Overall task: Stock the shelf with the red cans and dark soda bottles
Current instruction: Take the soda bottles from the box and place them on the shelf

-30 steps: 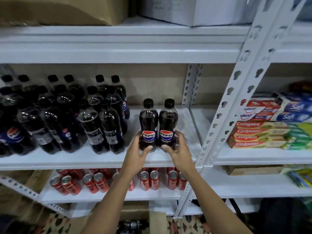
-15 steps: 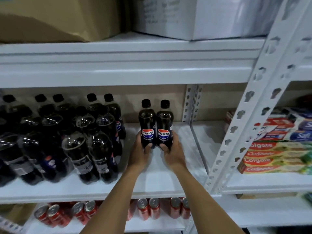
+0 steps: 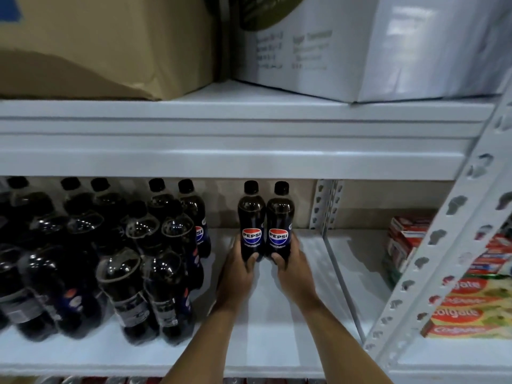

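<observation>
Two dark Pepsi bottles stand upright side by side deep on the white shelf (image 3: 277, 328). My left hand (image 3: 239, 270) grips the base of the left bottle (image 3: 251, 214). My right hand (image 3: 291, 268) grips the base of the right bottle (image 3: 280, 216). Several more dark soda bottles (image 3: 138, 259) crowd the left part of the same shelf. Tops of red cans (image 3: 241, 380) barely show at the bottom edge, on the shelf below.
A brown carton (image 3: 105, 45) and a white carton (image 3: 360, 42) sit on the shelf above. A perforated white upright (image 3: 443, 245) crosses the right side. Toothpaste boxes (image 3: 465, 309) are stacked in the right bay, behind a divider post (image 3: 324, 206).
Both hands have pushed the two bottles further back on the shelf, towards the rear wall. The camera has moved closer and tilted up, so the cans below are almost out of view.
</observation>
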